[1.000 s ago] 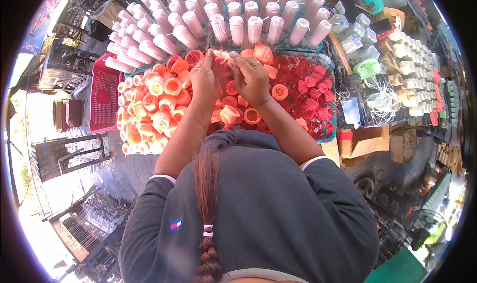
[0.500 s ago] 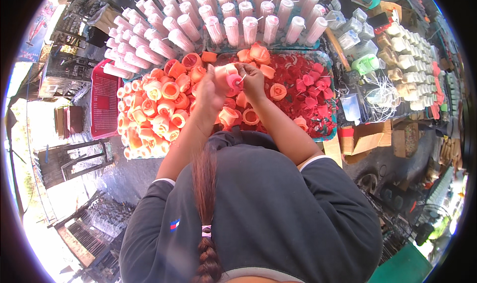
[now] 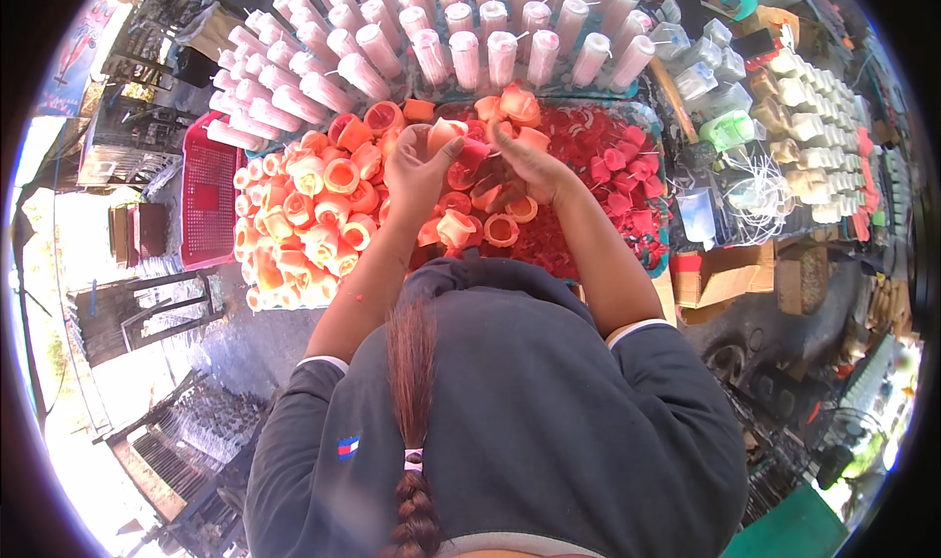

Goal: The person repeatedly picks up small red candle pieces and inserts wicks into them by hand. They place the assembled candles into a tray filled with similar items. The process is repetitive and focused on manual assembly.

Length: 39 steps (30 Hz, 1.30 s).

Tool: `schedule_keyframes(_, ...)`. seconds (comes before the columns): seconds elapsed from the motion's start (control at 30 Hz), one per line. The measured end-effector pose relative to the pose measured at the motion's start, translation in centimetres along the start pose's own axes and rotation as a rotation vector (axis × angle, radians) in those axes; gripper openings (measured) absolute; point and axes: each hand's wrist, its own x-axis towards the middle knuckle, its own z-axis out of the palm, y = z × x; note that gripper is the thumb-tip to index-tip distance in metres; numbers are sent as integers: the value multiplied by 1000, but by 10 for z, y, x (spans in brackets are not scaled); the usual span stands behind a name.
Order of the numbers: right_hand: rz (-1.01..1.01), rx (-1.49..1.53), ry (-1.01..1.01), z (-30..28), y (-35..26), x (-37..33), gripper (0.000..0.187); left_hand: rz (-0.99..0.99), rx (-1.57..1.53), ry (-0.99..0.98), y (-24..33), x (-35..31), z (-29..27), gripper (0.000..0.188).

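The left hand (image 3: 420, 171) pinches an orange rose-shaped cup (image 3: 446, 134) with a pink base (image 3: 474, 153), right of the heaped orange roses (image 3: 306, 173). The right hand (image 3: 536, 169), gripping that base half a second ago, now spreads open beside it.

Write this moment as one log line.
Left hand: holding orange-and-red flower-shaped piece | right hand: beside it, contact unclear | leftward: heaped orange rose-shaped cups | rightward: small red pieces | beyond: pale-pink cylinders

The person's left hand (image 3: 417, 166) is curled in a grip — the right hand (image 3: 534, 166) loosely open, just beside the left fingertips — with bare forearms (image 3: 358, 279) angled behind the fingers.
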Motion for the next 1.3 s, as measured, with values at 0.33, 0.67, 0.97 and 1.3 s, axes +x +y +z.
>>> schedule_keyframes(0.33,-25,105,-188,32,30,-2,30,-53,-178,-61,19,-14,7,16)
schedule_keyframes(0.67,-638,-215,145,52,65,2,29,-537,-785,78,18,-3,8,17)
schedule_keyframes(0.97,-294,-702,512,-10,66,-47,26,-154,-577,444,-19,74,-80,22)
schedule_keyframes(1.3,-9,-1317,1430,-176,54,-87,47,20,380,58,-52,55,-9,24)
